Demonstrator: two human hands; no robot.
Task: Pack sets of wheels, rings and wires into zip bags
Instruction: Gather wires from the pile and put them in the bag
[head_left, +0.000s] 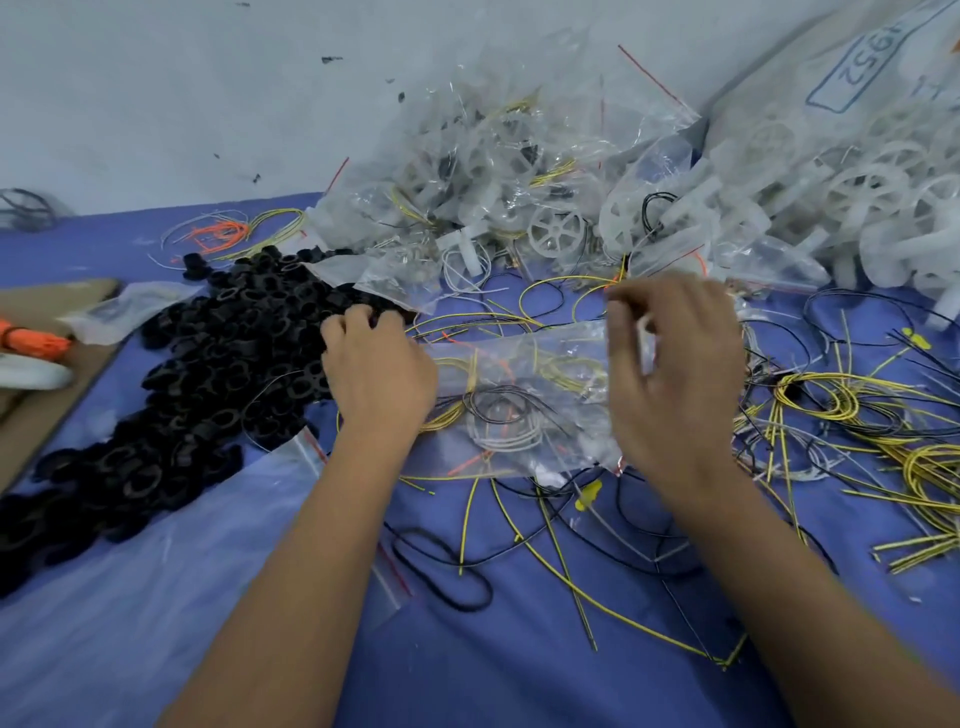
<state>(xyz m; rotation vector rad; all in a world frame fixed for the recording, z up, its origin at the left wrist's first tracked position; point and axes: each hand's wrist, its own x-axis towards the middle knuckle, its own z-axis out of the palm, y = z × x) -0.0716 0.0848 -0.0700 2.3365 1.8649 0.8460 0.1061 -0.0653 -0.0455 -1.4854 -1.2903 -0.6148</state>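
Both hands are down on the blue table (519, 675) in the middle of the mess. The left hand (376, 364) sits at the edge of the black rings pile (208, 374), fingers curled down into the rings, though what it's actually got hold of I can't tell. The right hand (675, 374) is blurry, fingers bent and pinching a small whitish piece, right at the edge of a zip bag (524, 410) lying between the hands with coiled wires inside. Loose yellow and black wires (841, 410) are scattered to the right, white wheels (878, 197) heaped at the back right, packed bags (493, 171) piled against the wall
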